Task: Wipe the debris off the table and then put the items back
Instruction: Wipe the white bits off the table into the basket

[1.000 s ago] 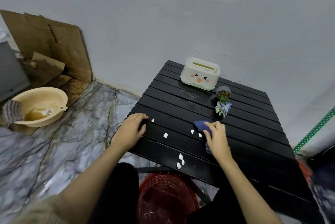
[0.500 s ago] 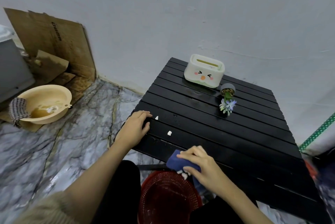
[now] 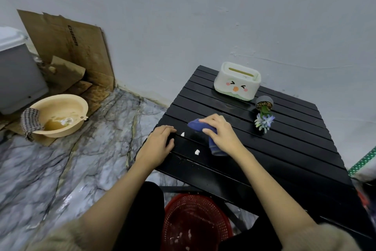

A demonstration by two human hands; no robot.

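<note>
My right hand (image 3: 221,133) grips a blue cloth (image 3: 196,125) and presses it on the black slatted table (image 3: 284,149), left of the middle. Two white scraps lie beside it: one scrap (image 3: 182,134) near my left fingertips and another scrap (image 3: 197,152) just in front of the cloth. My left hand (image 3: 157,145) rests flat on the table's left edge, holding nothing. A white tissue box with a cartoon face (image 3: 237,80) stands at the back. A small potted plant (image 3: 264,113) lies tipped over to its right.
A red mesh basket (image 3: 195,224) with white scraps in it sits on the floor under the table's front edge. On the marble floor to the left stand a beige basin (image 3: 59,114) with a checked rag, cardboard sheets (image 3: 67,47) and a grey box (image 3: 16,71).
My right hand swept the cloth to the front edge, pushing scraps off into the red basket, then came back up to the table's middle left. My left hand stayed put.
</note>
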